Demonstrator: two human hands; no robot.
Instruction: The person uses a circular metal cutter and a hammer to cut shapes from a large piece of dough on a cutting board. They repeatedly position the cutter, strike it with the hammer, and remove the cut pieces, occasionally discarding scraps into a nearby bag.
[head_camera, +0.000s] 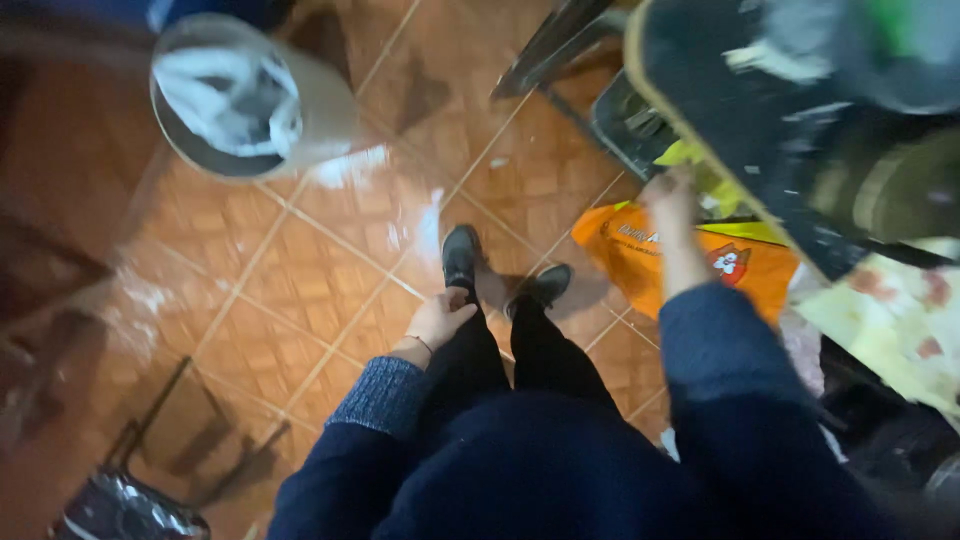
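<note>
The right hand (668, 200) is reaching to the dark board (745, 150), seemingly gripping its edge; the board's long axis is slanting from upper left to lower right, above the orange bag (640, 250), while the left hand (440, 318) is hanging loosely curled, holding nothing

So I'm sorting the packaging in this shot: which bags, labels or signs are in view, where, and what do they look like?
Orange plastic bag: on the tiled floor under the right hand, crumpled, with dark print and a small white flower-like picture.
Bucket: upper left on the floor, pale, round, with crumpled white plastic inside.
No signs or screens.
</note>
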